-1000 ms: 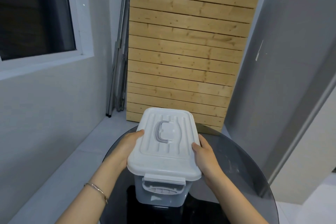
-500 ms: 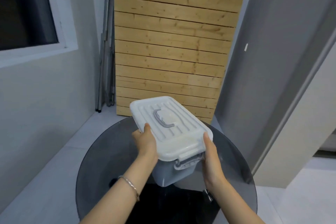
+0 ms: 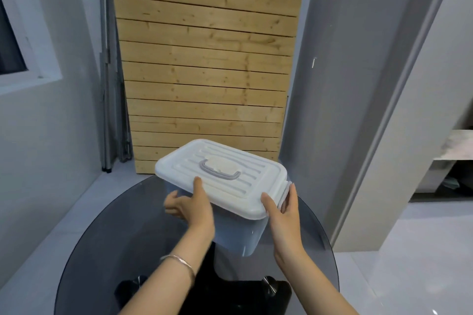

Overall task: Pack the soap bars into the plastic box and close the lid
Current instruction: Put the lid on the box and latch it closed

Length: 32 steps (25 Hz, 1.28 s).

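Over the round smoked-glass desk [image 3: 102, 238], a person has a translucent plastic box with a white ribbed lid [image 3: 222, 176] gripped between both hands, and it's tilted, its near corner pointing back at the camera. The left hand [image 3: 190, 206] is clamped on the near-left side, thumb up on the lid's rim and fingers curled under against the box wall. The right hand [image 3: 281, 208] grips the right end, thumb on the lid edge and fingers wrapped around by the grey latch [image 3: 286, 193]. Whether the box touches the glass or is held just above it, can't really tell from this angle.

Progress-wise: the lid is on and looks seated all round, and the grey carry handle [image 3: 220, 172] lies flat on top. No soap bars are visible anywhere on the desk, and the box walls are too cloudy to see inside, so they're probably already packed, though that's a guess. What's likely left is snapping the latches shut, if they aren't already, and setting the box down. A wooden slatted panel [image 3: 204, 59] leans against the wall behind.
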Available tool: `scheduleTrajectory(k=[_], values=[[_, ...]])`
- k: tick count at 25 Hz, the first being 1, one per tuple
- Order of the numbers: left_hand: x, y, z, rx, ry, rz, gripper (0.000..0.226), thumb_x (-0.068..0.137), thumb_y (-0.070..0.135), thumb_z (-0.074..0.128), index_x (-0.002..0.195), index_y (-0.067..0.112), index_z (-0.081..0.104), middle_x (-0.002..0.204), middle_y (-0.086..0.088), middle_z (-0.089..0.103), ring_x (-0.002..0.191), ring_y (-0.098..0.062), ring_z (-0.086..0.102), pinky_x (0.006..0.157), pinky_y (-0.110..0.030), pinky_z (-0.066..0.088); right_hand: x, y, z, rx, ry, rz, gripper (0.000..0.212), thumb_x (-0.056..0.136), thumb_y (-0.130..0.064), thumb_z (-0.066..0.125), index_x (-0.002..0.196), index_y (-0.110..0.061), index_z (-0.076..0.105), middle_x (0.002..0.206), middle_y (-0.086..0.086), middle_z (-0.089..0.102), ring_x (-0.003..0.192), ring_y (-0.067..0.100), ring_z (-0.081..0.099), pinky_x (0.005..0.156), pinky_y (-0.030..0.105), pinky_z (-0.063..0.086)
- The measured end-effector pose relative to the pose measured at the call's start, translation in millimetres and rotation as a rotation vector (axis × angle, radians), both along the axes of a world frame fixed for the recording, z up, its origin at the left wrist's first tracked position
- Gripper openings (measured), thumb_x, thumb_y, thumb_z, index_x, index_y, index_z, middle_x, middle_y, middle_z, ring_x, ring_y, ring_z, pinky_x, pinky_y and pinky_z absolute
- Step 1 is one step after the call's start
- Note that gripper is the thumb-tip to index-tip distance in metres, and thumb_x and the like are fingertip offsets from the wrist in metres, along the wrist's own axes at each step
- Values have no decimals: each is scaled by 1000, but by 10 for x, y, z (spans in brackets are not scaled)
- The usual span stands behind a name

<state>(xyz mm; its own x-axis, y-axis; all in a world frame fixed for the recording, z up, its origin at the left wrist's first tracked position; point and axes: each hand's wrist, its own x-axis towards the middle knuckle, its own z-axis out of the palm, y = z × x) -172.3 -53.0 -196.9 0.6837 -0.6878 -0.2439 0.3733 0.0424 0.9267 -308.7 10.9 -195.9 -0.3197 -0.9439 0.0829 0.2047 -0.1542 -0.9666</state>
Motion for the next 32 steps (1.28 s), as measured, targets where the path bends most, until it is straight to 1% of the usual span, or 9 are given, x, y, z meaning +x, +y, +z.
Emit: scheduleTrajectory(k=[4,11,15,19,21,24,27,30,32], values=[[601,-295,40,-1,-121,-138,69,72,27,74,126,8,35,130,-11,43,109,-24,47,94,-35,41,91,-64,-7,27,30,-35,79,90,-14,60,151,-34,15,140,-18,42,116,3,51,91,20,41],[1085,-542,65,85,-87,-601,45,80,41,63,118,20,54,99,3,63,84,-11,57,74,-29,43,65,-147,-26,63,109,-9,77,93,-10,48,152,-34,5,155,-12,29,139,15,35,117,41,28],[1012,-431,36,19,-117,-524,39,84,40,56,118,20,54,110,1,62,87,-10,57,68,-26,44,-68,-245,-23,80,187,52,67,92,-11,47,149,-29,18,149,-7,41,134,18,43,113,44,34],[883,-186,-4,-52,-87,-333,47,84,31,59,128,17,50,127,-1,60,112,-19,56,96,-33,43,-346,-480,50,109,208,171,53,91,-7,50,140,-23,38,139,-3,54,119,14,57,99,35,46],[810,-5,-25,-61,-65,-229,50,84,28,59,131,16,46,126,1,58,107,-17,54,87,-29,39,-454,-571,86,138,218,248,52,90,-11,53,138,-27,43,136,-5,58,120,17,57,104,40,44],[726,212,-44,-36,-4,-173,56,82,31,62,131,16,38,118,2,55,101,-17,51,82,-30,35,-505,-656,117,168,295,302,37,89,-13,52,118,-36,57,115,-19,68,103,4,66,87,29,50],[846,244,-29,22,75,-224,59,79,32,66,128,11,42,115,-3,57,101,-23,56,80,-34,41,-445,-662,148,191,373,255,49,92,-18,46,133,-44,42,119,-38,52,106,-1,58,86,24,45],[1148,187,19,17,147,-352,46,80,27,65,119,5,57,103,-10,65,78,-20,60,64,-29,45,-372,-623,162,199,412,192,63,93,-22,50,150,-30,22,138,-19,39,118,6,43,93,26,35],[1325,135,81,15,118,-423,40,80,19,66,115,1,60,113,-15,66,80,-19,60,66,-26,48,-300,-599,208,120,543,87,63,93,-23,53,149,-24,26,150,-12,32,127,8,40,100,26,32]])
